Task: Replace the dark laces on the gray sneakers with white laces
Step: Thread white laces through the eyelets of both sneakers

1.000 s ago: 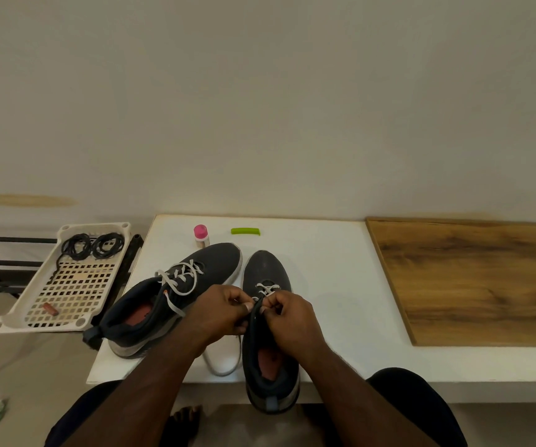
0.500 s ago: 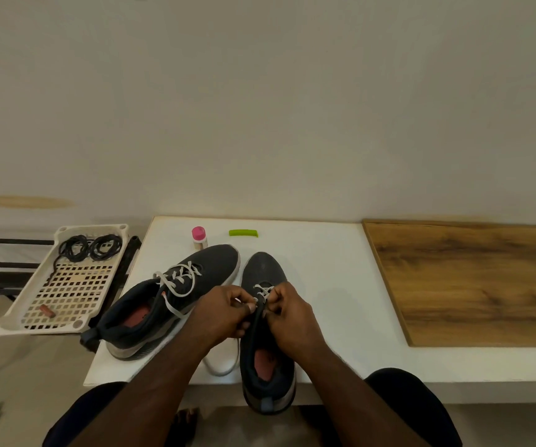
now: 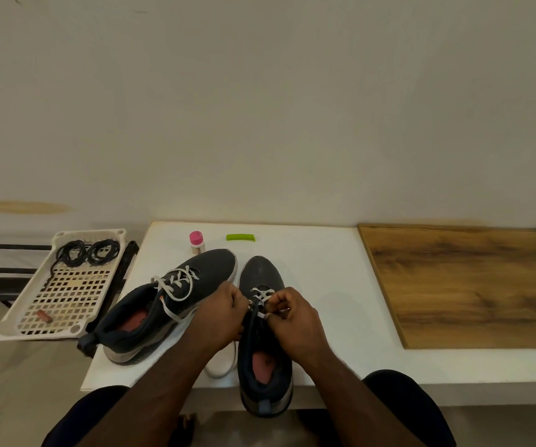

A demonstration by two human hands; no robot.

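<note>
Both hands work mid-way up the right sneaker on the table. The left hand and the right hand each have a narrow grip pinching the white lace, which crosses only the lower eyelets. Slack loops off at the table edge. The left sneaker is already laced white; the dark laces lie coiled in the tray. Next, I judge: thread the next eyelet and draw the slack through evenly.

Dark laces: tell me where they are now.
In the head view, the dark laces lie coiled at the far end of the white tray, left of the table.
</note>
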